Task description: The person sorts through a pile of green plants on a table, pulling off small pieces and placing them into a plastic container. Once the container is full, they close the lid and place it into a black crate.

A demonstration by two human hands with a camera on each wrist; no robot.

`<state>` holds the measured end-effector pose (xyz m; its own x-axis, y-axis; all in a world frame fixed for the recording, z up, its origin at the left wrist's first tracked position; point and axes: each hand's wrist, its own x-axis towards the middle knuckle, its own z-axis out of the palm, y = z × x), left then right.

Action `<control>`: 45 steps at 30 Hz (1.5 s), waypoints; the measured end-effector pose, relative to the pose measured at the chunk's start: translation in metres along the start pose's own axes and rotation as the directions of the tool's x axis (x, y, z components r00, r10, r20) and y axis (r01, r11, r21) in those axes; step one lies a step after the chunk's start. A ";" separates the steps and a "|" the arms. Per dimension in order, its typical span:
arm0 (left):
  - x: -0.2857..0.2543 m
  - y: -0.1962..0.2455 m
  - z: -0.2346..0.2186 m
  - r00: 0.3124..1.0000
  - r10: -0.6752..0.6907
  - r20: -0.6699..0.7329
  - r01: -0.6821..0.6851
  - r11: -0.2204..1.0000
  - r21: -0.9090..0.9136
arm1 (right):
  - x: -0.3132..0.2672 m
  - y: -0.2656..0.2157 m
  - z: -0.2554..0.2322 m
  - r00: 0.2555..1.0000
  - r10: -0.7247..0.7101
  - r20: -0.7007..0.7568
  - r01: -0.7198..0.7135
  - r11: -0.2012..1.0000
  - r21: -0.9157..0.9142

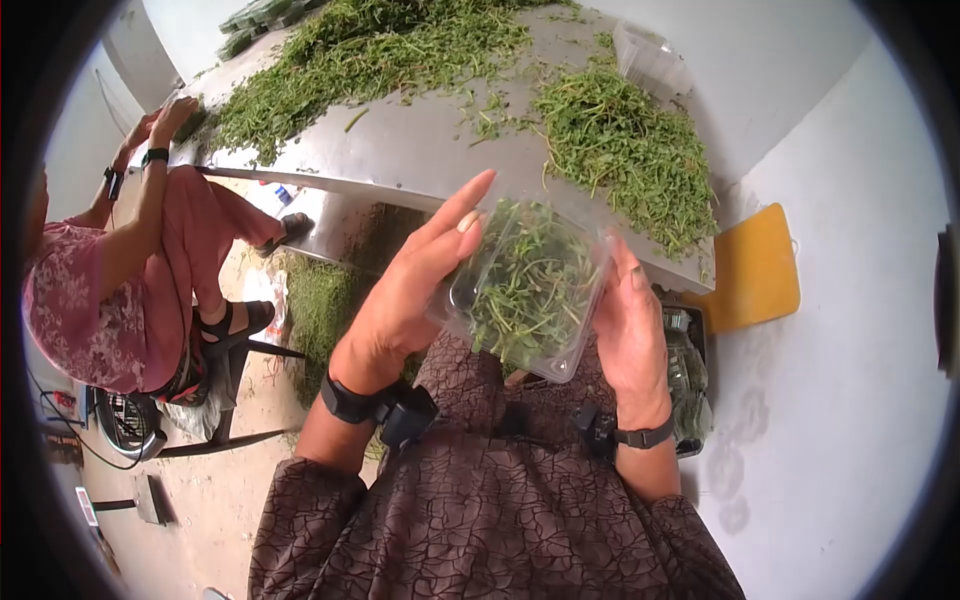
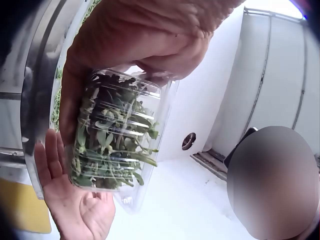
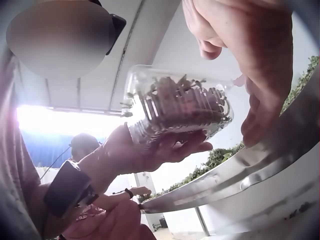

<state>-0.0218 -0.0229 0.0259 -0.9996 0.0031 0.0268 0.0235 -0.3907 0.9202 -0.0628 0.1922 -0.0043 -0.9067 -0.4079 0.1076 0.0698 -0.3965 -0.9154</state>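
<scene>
A see-through plastic clamshell box [image 1: 530,290] packed with green leafy stems is held over the lap. My left hand [image 1: 425,265] grips it from the left; in the left wrist view, the fingers of that hand [image 2: 145,40] wrap over one end of the box [image 2: 115,135]. My right hand [image 1: 632,320] is at the box's right side, fingers extended. From the right wrist view, the box [image 3: 175,102] lies on the left hand [image 3: 150,152], while the right hand [image 3: 250,60] is beside its far end with loosely bent fingers.
A metal table [image 1: 420,150] ahead bears a large heap of greens [image 1: 370,60] and a smaller pile [image 1: 630,150]. Empty plastic boxes [image 1: 650,55] stand at its far right corner. A yellow board [image 1: 755,265] leans by the wall. Another person [image 1: 130,280] sits at left.
</scene>
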 end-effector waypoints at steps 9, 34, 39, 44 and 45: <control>0.008 0.001 -0.002 0.925 -0.153 0.348 0.146 0.988 0.045 | -0.001 0.004 -0.016 0.982 0.178 0.066 -0.185 0.974 0.131; 0.001 -0.020 0.034 0.896 0.398 0.198 -0.434 0.691 0.578 | 0.000 0.004 -0.005 0.990 -0.025 -0.140 0.053 0.979 0.195; 0.009 -0.030 0.037 0.793 0.597 -0.124 -0.517 0.767 0.381 | -0.002 0.003 -0.011 0.997 0.004 -0.073 0.019 0.952 0.304; 0.003 -0.019 0.035 0.843 0.520 0.138 -0.518 0.714 0.471 | -0.001 0.009 -0.020 0.995 0.064 -0.075 -0.028 0.913 0.407; 0.002 -0.019 0.035 0.869 0.495 0.006 -0.470 0.821 0.325 | -0.001 0.007 -0.021 0.995 0.072 -0.071 -0.037 0.912 0.409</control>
<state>-0.0240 0.0165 0.0219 -0.8570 -0.1847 0.4811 0.4931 -0.0227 0.8697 -0.0699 0.2073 -0.0196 -0.9264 -0.3763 0.0133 0.2674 -0.6824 -0.6803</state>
